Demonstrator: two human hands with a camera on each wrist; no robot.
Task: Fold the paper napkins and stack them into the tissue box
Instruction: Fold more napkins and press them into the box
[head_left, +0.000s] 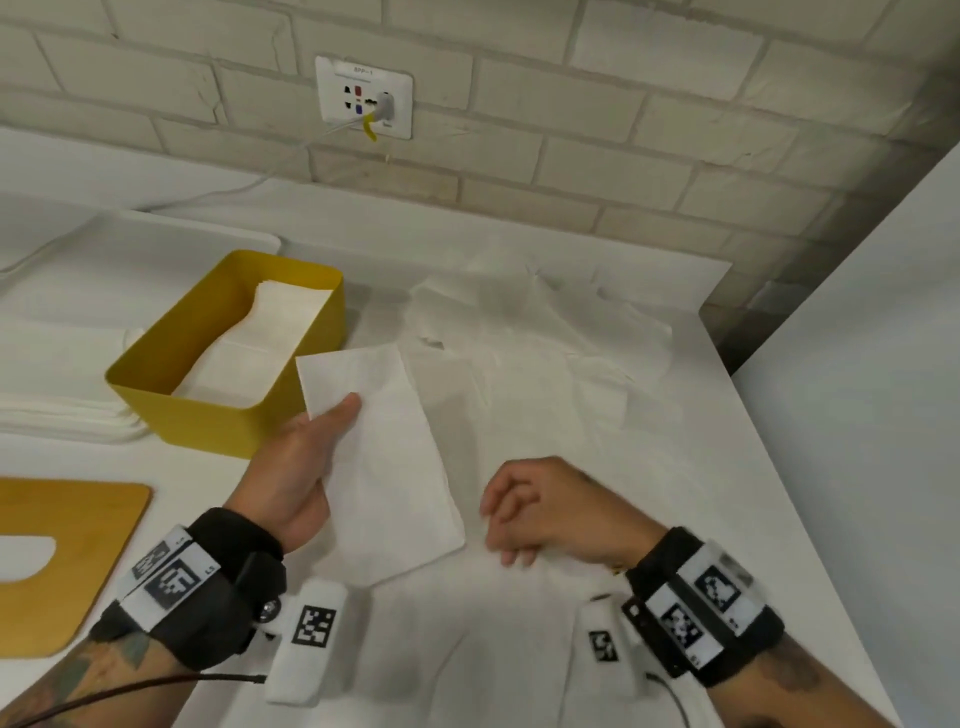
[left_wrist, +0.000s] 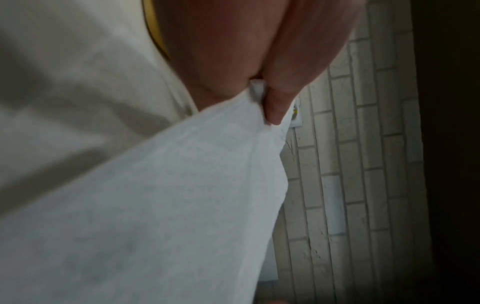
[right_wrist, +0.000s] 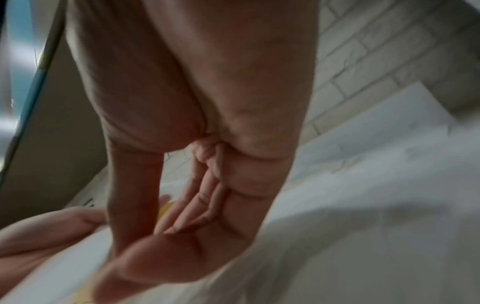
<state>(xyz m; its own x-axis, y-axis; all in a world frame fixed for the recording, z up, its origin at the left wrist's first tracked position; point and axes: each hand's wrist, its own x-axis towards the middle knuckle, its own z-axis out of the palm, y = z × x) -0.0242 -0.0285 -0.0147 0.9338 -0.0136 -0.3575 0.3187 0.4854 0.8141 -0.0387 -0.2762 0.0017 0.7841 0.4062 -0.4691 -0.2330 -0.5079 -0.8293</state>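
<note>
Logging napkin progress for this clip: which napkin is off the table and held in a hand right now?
The folded napkin pinched by the left hand. The others lie loose on the table or stacked in the yellow tissue box.

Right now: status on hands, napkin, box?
Left hand pinches folded napkin. Right hand loose, empty. Yellow box open, napkins stacked inside. Path clear.
</note>
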